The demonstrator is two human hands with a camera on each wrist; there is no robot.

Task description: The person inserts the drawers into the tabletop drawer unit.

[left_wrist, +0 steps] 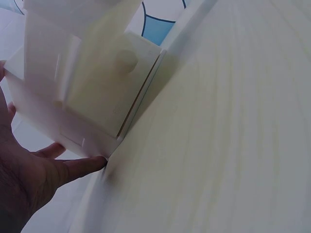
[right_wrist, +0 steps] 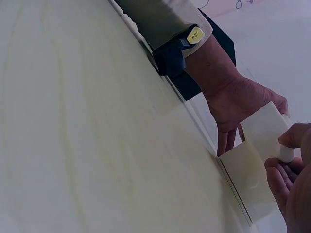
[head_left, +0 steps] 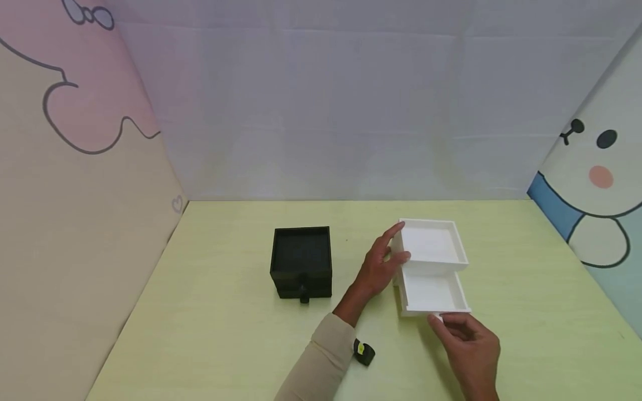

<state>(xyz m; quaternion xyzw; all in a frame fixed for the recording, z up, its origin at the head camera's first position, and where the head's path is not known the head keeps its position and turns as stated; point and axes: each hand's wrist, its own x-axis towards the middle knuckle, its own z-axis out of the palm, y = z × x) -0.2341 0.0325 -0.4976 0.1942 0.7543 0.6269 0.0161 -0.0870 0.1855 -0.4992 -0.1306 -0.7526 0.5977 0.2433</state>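
A small white two-drawer box (head_left: 430, 242) with a shallow tray top stands right of centre. Its upper drawer (head_left: 435, 292) is pulled out toward me, and nothing lies inside. My right hand (head_left: 471, 345) pinches that drawer's white knob (right_wrist: 286, 154) between thumb and fingers. The lower drawer (left_wrist: 114, 85), with a round knob on its front, is closed. My left hand (head_left: 378, 267) rests against the box's left side, its fingers spread and mostly straight, touching the wall and top edge.
A similar black drawer box (head_left: 302, 262) stands left of my left hand, its drawers closed. A black wrist device (head_left: 363, 352) with a yellow label sits at the left sleeve (head_left: 321, 356). A pale curtain (head_left: 321, 111) and printed side panels border the light wooden table (head_left: 210, 334).
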